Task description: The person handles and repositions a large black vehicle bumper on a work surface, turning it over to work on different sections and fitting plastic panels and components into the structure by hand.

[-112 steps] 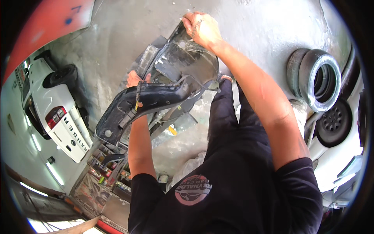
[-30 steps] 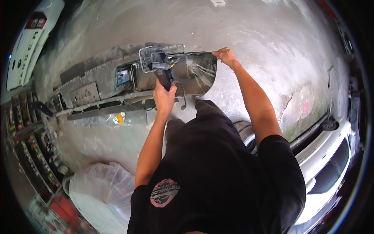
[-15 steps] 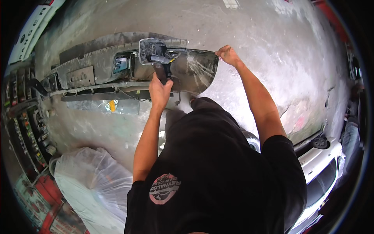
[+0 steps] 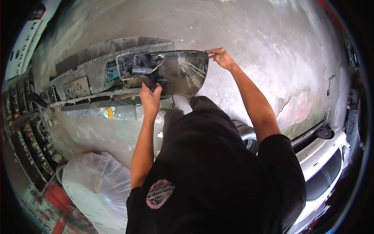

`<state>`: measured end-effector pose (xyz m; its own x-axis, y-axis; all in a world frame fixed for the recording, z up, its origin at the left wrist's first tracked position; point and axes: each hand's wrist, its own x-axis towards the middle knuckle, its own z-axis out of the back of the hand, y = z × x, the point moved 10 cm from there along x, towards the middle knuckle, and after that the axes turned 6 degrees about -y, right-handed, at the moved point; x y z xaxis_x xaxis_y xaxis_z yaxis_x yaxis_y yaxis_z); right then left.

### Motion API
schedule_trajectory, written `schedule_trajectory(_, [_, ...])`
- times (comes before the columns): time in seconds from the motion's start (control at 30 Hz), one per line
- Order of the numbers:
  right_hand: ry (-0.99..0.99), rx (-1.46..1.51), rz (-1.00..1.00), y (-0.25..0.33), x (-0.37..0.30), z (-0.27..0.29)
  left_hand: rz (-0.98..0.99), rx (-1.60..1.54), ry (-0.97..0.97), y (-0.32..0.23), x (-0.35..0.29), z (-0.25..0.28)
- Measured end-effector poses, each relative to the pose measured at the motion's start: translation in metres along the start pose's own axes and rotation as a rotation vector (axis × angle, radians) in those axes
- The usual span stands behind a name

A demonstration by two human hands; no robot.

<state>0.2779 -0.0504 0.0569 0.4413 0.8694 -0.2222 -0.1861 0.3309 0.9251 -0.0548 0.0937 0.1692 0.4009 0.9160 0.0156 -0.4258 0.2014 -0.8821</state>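
Note:
A long, dusty black car bumper (image 4: 191, 74) stretches across the upper left, its ribbed inner side toward me. In front of it, my left hand (image 4: 150, 99) grips the lower end of a black part that looks like a car side mirror housing (image 4: 142, 70). The housing has a rounded rectangular rim, and a yellow bit shows at its right. At the bumper's right end, my right hand (image 4: 222, 58) pinches the upper corner with thumb and fingers. Whether the bumper rests on the floor cannot be seen.
Below the bumper lies a grey panel with a yellow piece (image 4: 110, 112). A plastic-covered bundle (image 4: 95, 179) stands at lower left, near shelves of small items (image 4: 33, 144). A tyre (image 4: 247, 136) is beside my legs. A white car (image 4: 321, 163) is at right.
The mirror housing and my left hand have moved left across the bumper. My right hand and the bumper's end also appear slightly farther left, and the view has shifted a little.

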Motion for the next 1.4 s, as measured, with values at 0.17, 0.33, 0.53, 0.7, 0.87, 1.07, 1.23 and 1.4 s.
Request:
schedule_trajectory(0.17, [0.04, 0.167, 0.012, -0.018, -0.001, 0.008, 0.046, 0.046, 0.068, 0.006, -0.003, -0.007])
schedule_trajectory(0.33, [0.032, 0.027, -0.227, -0.004, 0.01, 0.007, 0.083, -0.025, 0.085, 0.012, -0.007, -0.007])
schedule_trajectory(0.53, [0.096, 0.032, 0.018, -0.011, 0.03, 0.008, 0.093, 0.087, 0.143, 0.01, -0.005, -0.016])
schedule_trajectory(0.7, [0.078, -0.058, 0.087, -0.002, 0.032, 0.01, 0.155, 0.116, 0.089, 0.041, -0.024, -0.005])
schedule_trajectory(0.87, [0.122, 0.315, 0.012, -0.044, 0.015, 0.006, 0.691, 0.192, 0.366, 0.081, -0.09, -0.022])
schedule_trajectory(1.07, [-0.264, 0.653, -0.204, -0.047, -0.06, -0.029, 0.212, 0.184, 0.562, -0.034, -0.025, -0.156])
schedule_trajectory(1.23, [-0.397, 0.641, -0.208, -0.032, -0.081, -0.032, -0.595, 0.437, 0.645, -0.116, 0.032, -0.259])
schedule_trajectory(1.4, [-0.517, 0.215, -0.114, -0.023, -0.086, -0.025, -0.5, 0.458, 1.02, -0.09, 0.045, -0.304])
